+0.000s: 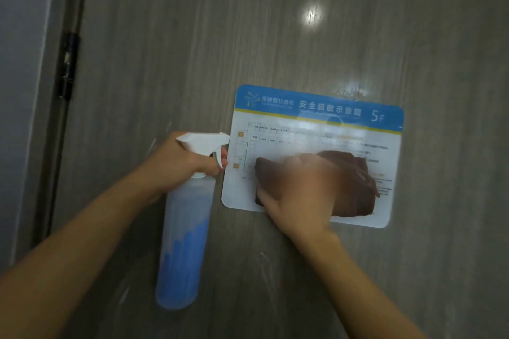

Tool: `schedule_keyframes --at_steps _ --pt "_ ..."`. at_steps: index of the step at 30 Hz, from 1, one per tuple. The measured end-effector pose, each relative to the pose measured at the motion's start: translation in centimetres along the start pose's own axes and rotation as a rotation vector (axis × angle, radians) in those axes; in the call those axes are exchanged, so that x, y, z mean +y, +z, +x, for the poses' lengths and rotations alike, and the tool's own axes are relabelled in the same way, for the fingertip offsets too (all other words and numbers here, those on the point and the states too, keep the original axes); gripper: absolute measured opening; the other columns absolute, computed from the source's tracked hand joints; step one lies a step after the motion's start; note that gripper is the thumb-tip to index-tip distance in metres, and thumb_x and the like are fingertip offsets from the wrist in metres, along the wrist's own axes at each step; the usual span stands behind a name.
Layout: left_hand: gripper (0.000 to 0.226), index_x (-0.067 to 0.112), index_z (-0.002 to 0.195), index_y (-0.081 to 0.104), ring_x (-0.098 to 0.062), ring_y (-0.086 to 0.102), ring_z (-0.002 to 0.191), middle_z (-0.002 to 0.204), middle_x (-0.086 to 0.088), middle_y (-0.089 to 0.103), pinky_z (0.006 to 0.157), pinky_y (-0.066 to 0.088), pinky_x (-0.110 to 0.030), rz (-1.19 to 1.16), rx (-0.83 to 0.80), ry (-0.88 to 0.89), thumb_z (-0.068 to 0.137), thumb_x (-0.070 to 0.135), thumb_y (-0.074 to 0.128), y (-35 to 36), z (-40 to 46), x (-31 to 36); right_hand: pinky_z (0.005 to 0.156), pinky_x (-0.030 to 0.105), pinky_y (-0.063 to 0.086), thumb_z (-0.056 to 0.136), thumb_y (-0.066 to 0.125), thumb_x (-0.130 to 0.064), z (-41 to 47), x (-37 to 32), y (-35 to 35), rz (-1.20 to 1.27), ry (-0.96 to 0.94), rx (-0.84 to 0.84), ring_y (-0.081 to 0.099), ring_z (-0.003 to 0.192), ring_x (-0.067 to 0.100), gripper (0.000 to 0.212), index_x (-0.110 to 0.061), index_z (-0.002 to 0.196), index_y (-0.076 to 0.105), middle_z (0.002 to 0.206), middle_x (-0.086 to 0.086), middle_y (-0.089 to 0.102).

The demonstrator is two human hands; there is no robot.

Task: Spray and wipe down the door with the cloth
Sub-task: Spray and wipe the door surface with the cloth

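Note:
A grey wood-grain door (192,36) fills the view. My left hand (179,162) grips the neck of a translucent spray bottle (184,242) with blue liquid and a white trigger head, a finger on the trigger, nozzle pointing right. My right hand (300,195), blurred by motion, presses a dark brown cloth (352,184) flat against a white and blue evacuation sign (316,110) stuck on the door. The cloth covers the sign's lower middle.
A dark hinge (67,66) sits on the door's left edge beside the frame and a pale wall (19,91). Faint wet streaks show on the door below and left of the bottle. A light glare reflects at the upper right.

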State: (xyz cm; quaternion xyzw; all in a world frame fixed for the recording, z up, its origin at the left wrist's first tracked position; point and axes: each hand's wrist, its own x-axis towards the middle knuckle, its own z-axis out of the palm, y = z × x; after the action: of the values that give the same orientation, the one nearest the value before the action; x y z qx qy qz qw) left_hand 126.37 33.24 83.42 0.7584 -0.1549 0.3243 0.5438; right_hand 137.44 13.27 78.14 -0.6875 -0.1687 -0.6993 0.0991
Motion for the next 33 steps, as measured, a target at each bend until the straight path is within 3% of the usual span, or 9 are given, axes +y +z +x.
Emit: schedule_keyframes --at_steps 4,9,15,18,26,33 --pt "0.032 0.01 0.083 0.076 -0.014 0.072 0.082 0.083 -0.004 0.077 0.08 0.056 -0.03 -0.019 -0.031 -0.003 0.051 0.007 0.07 -1.5 -0.2 -1.1 0.09 0.047 0.03 0.069 0.061 -0.064 -0.2 -0.7 -0.1 -0.02 0.039 -0.003 0.042 0.094 0.028 0.054 -0.015 0.091 0.062 0.098 0.01 0.053" --pt "0.03 0.013 0.083 0.076 -0.012 0.073 0.085 0.086 -0.003 0.077 0.077 0.055 -0.024 -0.035 -0.055 0.007 0.054 0.009 0.07 -2.1 -0.4 -2.3 0.09 0.048 0.032 0.071 0.061 -0.064 -0.4 -1.1 0.1 -0.031 0.047 0.002 0.045 0.094 0.03 0.055 -0.014 0.092 0.062 0.099 0.01 0.054" --pt "0.035 0.009 0.084 0.076 -0.02 0.073 0.088 0.088 -0.009 0.077 0.085 0.056 -0.038 -0.06 -0.093 -0.022 0.049 0.007 0.073 -2.7 0.2 -2.9 0.089 0.048 0.032 0.07 0.058 -0.065 -0.2 -1.8 0.1 -0.059 0.059 -0.012 0.043 0.092 0.029 0.055 -0.014 0.089 0.061 0.097 0.009 0.053" --pt "0.034 0.015 0.076 0.078 -0.019 0.073 0.086 0.085 -0.008 0.077 0.084 0.056 -0.036 -0.044 -0.116 -0.012 0.042 0.015 0.075 -2.8 0.4 -2.8 0.088 0.049 0.033 0.073 0.058 -0.067 2.1 -2.3 0.2 -0.061 0.054 0.026 0.04 0.09 0.028 0.056 -0.013 0.087 0.057 0.094 0.01 0.051" --pt "0.024 0.012 0.077 0.077 -0.02 0.072 0.09 0.088 -0.009 0.077 0.087 0.055 -0.034 -0.028 -0.136 0.028 0.054 0.007 0.07 -3.0 0.3 -3.1 0.091 0.049 0.03 0.078 0.05 -0.067 10.5 -4.8 0.9 -0.062 0.156 0.05 0.047 0.097 0.033 0.058 -0.013 0.096 0.057 0.1 0.01 0.052" --pt "0.023 0.005 0.078 0.075 -0.022 0.071 0.089 0.089 -0.014 0.075 0.086 0.055 -0.042 -0.02 -0.158 0.059 0.056 0.005 0.068 -3.3 0.5 -3.2 0.093 0.049 0.033 0.075 0.054 -0.065 7.0 -4.7 0.9 -0.025 0.108 0.037 0.046 0.094 0.031 0.056 -0.012 0.094 0.056 0.098 0.009 0.052"
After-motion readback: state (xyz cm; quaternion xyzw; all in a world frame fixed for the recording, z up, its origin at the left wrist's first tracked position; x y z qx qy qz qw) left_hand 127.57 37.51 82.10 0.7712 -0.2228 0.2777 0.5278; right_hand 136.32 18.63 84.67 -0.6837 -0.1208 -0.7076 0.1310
